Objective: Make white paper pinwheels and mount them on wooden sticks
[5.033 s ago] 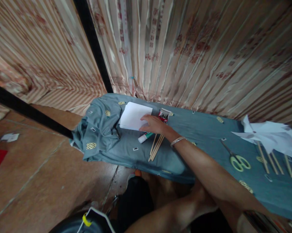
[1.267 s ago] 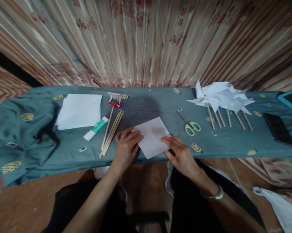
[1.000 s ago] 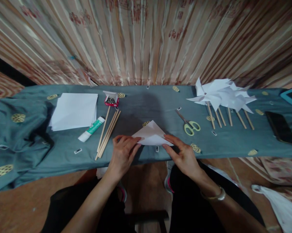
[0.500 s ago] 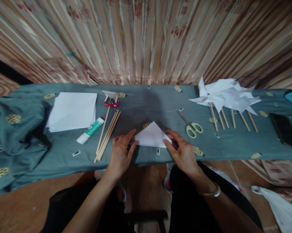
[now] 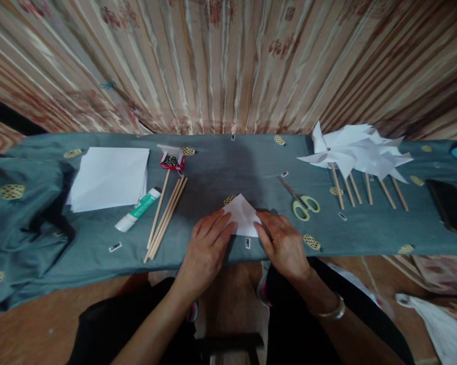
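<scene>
A white sheet of paper [image 5: 244, 217], folded to a triangle, lies near the table's front edge with its peak pointing away from me. My left hand [image 5: 209, 247] covers its left part, fingers together and pressing on the paper. At the right corner, my right hand [image 5: 283, 238] pinches the paper, thumb on top and fingers behind. Green-handled scissors [image 5: 300, 200] rest just beyond my right hand. Left of my left hand lie several wooden sticks [image 5: 168, 218] and a green and white glue tube [image 5: 138, 210].
A stack of white paper [image 5: 110, 177] lies at the left, with an open red box of small metal pins [image 5: 172, 158] near it. Several paper pinwheels [image 5: 359, 152] on sticks lie at the right, beside a black phone [image 5: 449, 207]. A curtain [image 5: 228, 66] hangs behind the table.
My left hand has moved right, from the paper's left corner onto its left part, covering more of it. The right hand keeps its hold at the right corner. The view has shifted slightly.
</scene>
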A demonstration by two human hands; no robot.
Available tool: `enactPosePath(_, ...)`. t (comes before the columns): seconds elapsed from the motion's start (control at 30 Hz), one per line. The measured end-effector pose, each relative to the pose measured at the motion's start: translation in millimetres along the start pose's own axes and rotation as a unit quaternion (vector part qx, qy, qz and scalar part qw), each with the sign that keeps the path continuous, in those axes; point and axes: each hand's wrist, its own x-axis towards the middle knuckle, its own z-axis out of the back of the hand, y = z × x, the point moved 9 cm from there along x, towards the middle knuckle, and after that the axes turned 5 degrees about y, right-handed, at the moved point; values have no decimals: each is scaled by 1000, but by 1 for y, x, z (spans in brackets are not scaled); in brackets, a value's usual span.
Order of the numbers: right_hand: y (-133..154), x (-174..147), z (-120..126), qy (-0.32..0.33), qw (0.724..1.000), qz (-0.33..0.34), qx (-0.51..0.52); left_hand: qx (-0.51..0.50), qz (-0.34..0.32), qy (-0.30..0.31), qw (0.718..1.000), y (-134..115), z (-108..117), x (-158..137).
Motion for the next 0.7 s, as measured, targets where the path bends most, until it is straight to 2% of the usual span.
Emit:
enactPosePath(0.07, 0, 0, -1, 7, 1000, 0, -8, 5, -13, 37, 999, -9, -12, -2)
enactPosePath(0.17, 0, 0, -2, 21, 1000, 1, -19, 29, 11, 78, 996, -8, -24, -5)
enactPosePath(0.33, 1, 0, -3, 17, 1000, -9, -21, 53, 19, 119, 991, -7, -33, -7)
enactPosePath(0.53, 0, 0, -17, 38, 999, -30, -2, 75, 12, 133, 988, -10, -36, -8)
enactPosePath(0.7, -12, -7, -17, 43, 998, -43, -3, 88, 9, 131, 987, -10, -36, -9)
